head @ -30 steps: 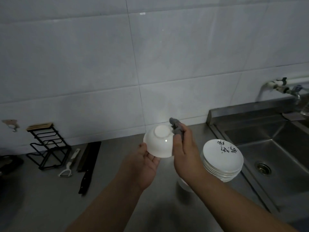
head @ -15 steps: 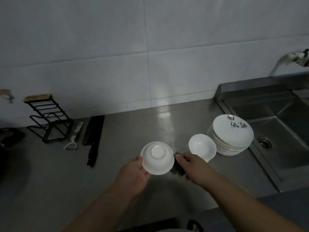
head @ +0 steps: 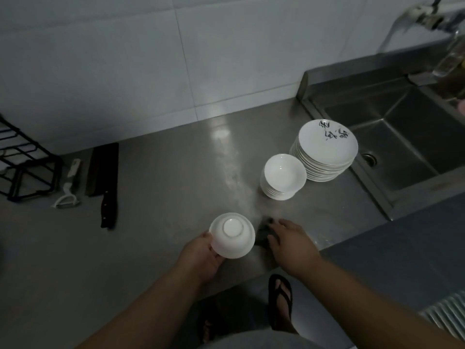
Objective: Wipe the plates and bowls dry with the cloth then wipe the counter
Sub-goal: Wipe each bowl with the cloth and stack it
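Observation:
My left hand (head: pixel 201 258) holds a white bowl (head: pixel 232 235) upside down, its foot ring facing up, just above the steel counter (head: pixel 163 197). To its right my right hand (head: pixel 289 240) rests palm down on a dark grey cloth (head: pixel 263 234) that lies on the counter near the front edge. Behind them stands a stack of white bowls (head: pixel 283 176), open side up. A stack of white plates (head: pixel 327 149), the top one with black brush marks, sits beside the sink.
A steel sink (head: pixel 402 139) with a drain lies at the right, a tap (head: pixel 425 13) above it. At the left are a black wire rack (head: pixel 25 159), a white peeler (head: pixel 68 187) and a dark cleaver (head: pixel 104 180). My sandalled feet (head: pixel 280 301) show below the counter edge.
Both hands came down from chest height to the counter. The bowl stays upside down in my left hand. My right hand has lowered the cloth onto the counter, its fingers now spread over it.

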Action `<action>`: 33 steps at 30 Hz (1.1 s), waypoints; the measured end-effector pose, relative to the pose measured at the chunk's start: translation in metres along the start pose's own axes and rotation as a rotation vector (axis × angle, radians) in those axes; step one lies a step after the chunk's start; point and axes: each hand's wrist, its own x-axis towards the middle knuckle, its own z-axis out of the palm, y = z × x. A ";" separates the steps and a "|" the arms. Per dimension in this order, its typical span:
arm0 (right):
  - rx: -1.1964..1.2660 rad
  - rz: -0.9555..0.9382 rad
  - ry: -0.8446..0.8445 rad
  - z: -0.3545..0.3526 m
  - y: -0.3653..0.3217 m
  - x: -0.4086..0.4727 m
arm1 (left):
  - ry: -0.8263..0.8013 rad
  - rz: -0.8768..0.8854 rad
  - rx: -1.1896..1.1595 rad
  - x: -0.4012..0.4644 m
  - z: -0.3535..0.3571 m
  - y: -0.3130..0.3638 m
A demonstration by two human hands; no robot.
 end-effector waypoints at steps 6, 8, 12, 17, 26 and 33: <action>0.484 0.203 0.006 -0.055 -0.011 -0.020 | -0.163 -0.024 0.040 -0.016 0.031 -0.012; 0.551 0.237 0.006 -0.075 -0.008 -0.025 | -0.233 0.004 0.077 -0.026 0.047 -0.013; 0.837 0.341 -0.027 -0.100 0.015 -0.021 | -0.287 0.044 0.159 -0.033 0.080 -0.013; 1.002 0.356 -0.104 -0.146 0.044 0.002 | -0.206 0.166 0.321 -0.035 0.122 -0.018; 1.121 0.155 -0.197 -0.203 0.081 0.065 | -0.102 0.468 0.140 -0.041 0.192 -0.017; 0.941 -0.010 -0.191 -0.198 0.085 0.106 | 0.063 0.597 0.174 -0.026 0.205 -0.017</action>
